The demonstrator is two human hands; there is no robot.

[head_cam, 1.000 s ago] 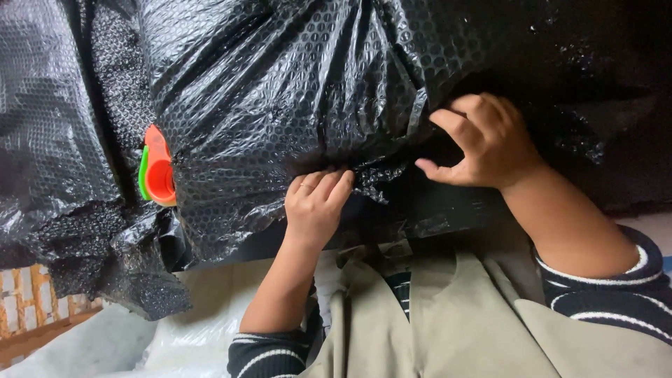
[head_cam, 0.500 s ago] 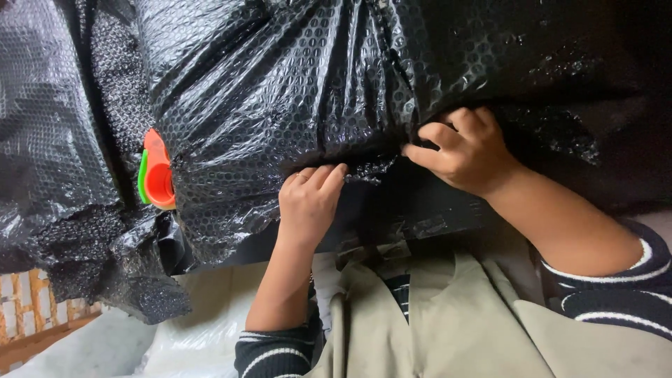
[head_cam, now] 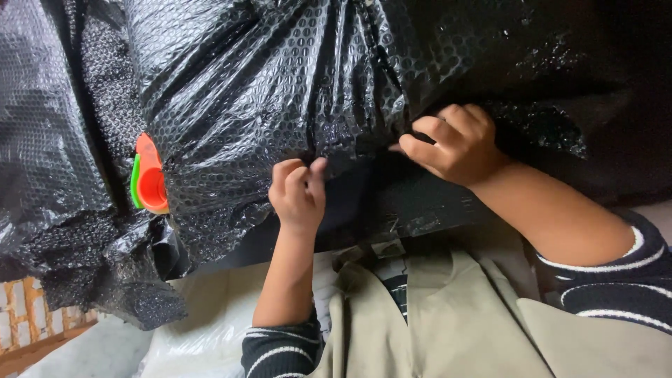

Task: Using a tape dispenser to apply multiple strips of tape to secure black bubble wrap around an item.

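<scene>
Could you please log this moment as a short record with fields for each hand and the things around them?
left hand: pinching the lower edge of the black bubble wrap
right hand: gripping the same edge, fingers curled
beside: orange and green tape dispenser, partly tucked under the wrap
below: beige apron, striped sleeves

Package: big bundle in black bubble wrap [head_cam: 280,77], fills the upper part, wrinkled and shiny.
Wrap edge: hangs loose at the lower left side.

Left hand [head_cam: 297,192] and right hand [head_cam: 451,143] pinch black bubble wrap [head_cam: 280,77]; orange-green tool [head_cam: 148,178] beside.
</scene>
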